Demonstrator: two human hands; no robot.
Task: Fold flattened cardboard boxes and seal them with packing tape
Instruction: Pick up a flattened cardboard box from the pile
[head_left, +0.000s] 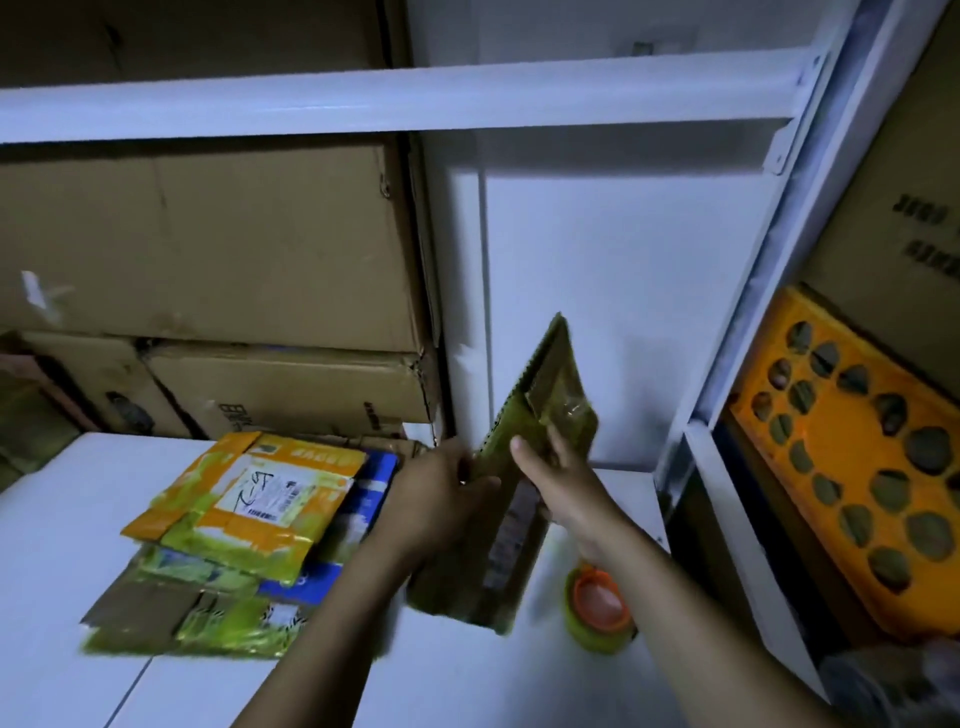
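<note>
Here, in the head view, both hands hold one flattened cardboard box (546, 385), olive-green and standing on end, tilted with its top leaning to the right. The left hand (441, 493) grips the box's left edge about halfway up, thumb laid over the front face. The right hand (556, 483) grips the right side at about the same height, thumb in front and fingers curled behind a loose flap that sticks out near the top. The box's lower end hangs low over the white table (67, 530); motion blur hides whether it touches the surface.

On the table just right of that lower end lies a roll of packing tape (597, 609), yellowish-green with an orange core, flat on its side and partly under the right forearm. Left of the hands sits a stack of flattened boxes (244, 514): an orange-and-yellow one with a white shipping label on top, blue and green ones below, and a brown one at the near corner.

Behind the table, large brown cartons (208, 249) fill the space under a white shelf beam (363, 104). At the right, inside another white rack, an orange tray (831, 405) with rows of round holes leans at an angle.
</note>
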